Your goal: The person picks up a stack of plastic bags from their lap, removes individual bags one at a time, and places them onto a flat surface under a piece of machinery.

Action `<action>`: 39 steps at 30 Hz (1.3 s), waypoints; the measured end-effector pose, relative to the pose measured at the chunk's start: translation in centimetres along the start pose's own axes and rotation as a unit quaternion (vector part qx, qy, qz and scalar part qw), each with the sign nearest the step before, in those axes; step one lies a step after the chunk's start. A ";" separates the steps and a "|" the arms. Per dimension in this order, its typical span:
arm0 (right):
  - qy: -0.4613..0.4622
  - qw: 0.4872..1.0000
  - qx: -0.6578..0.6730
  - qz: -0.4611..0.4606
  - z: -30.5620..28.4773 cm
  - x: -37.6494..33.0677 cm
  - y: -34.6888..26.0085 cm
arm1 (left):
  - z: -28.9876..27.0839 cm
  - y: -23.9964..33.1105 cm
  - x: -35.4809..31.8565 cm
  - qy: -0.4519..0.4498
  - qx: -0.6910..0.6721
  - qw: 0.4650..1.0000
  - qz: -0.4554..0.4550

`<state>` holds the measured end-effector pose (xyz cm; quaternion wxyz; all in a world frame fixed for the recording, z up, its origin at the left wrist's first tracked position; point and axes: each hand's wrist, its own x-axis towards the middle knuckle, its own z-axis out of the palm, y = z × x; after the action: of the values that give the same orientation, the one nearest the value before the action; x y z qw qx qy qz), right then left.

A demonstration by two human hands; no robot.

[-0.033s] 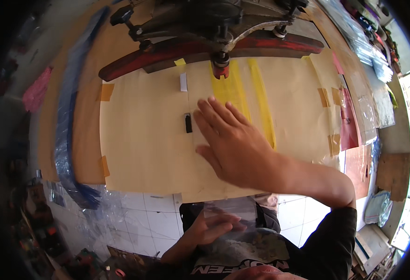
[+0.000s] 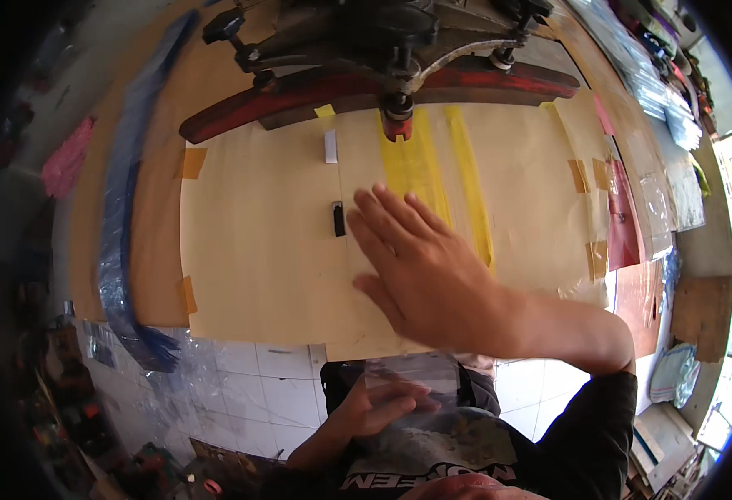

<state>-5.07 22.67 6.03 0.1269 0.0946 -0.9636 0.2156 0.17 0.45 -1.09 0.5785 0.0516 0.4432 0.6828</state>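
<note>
My right hand is open, palm down, with its fingers stretched toward the far side and holding nothing. Beneath it lies a tan paper sheet taped onto the board, where yellow tape strips run. Just left of the fingertips is a small black piece, and farther off a small white strip. Near my lap, my left hand is closed on a clear plastic sheet. Whether that plastic is one sheet or a stack, I cannot tell.
A red-edged machine bar with a metal head spans the far side of the board. Blue plastic wrap hangs along the left edge. Pink plastic lies at the right, with clear plastic bundles beyond. White floor tiles show below.
My right hand has shifted very slightly toward me. The left hand and its plastic sheet look the same.
</note>
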 end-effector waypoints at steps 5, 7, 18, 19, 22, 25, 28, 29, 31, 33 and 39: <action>-0.041 0.992 0.098 -0.070 -4.1 -3.2 -2.9 | -0.1 -0.7 0.4 0.001 -0.042 0.999 0.023; -0.164 0.945 0.274 -0.074 -5.0 -4.6 -3.0 | -1.0 -1.3 0.7 -0.022 0.031 0.996 0.081; -0.338 0.753 0.560 -0.071 -2.7 -12.4 2.1 | -0.9 -2.5 0.6 -0.081 -0.108 0.987 0.082; -0.348 0.747 0.565 -0.041 -2.1 -13.3 2.9 | -1.1 -2.7 0.7 -0.076 -0.044 0.992 0.095; -0.340 0.742 0.574 0.060 0.2 -15.5 4.2 | -1.3 -2.8 0.8 -0.079 0.043 0.987 0.132; -0.299 0.731 0.572 0.221 3.0 -17.9 4.9 | -1.2 -2.7 0.9 -0.086 0.057 0.985 0.141; -0.224 0.678 0.621 0.322 4.9 -18.8 4.9 | -1.4 -2.8 1.0 -0.092 0.059 0.985 0.134; -0.225 0.679 0.620 0.322 5.4 -19.1 5.1 | -1.4 -2.8 1.0 -0.102 0.068 0.982 0.141; -0.184 0.697 0.612 0.326 6.3 -19.4 5.6 | -1.4 -2.9 0.9 -0.094 0.063 0.983 0.147; -0.157 0.720 0.604 0.305 6.3 -19.0 5.6 | -1.3 -3.1 0.8 -0.087 0.058 0.982 0.154; -0.057 0.754 0.577 0.307 5.5 -18.0 4.4 | -1.0 -2.7 0.6 -0.069 0.022 0.987 0.146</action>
<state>9.82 26.47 -5.63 -0.0798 -0.1395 -0.6388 0.7524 1.44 0.24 -3.72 0.5002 0.1757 0.4050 0.7449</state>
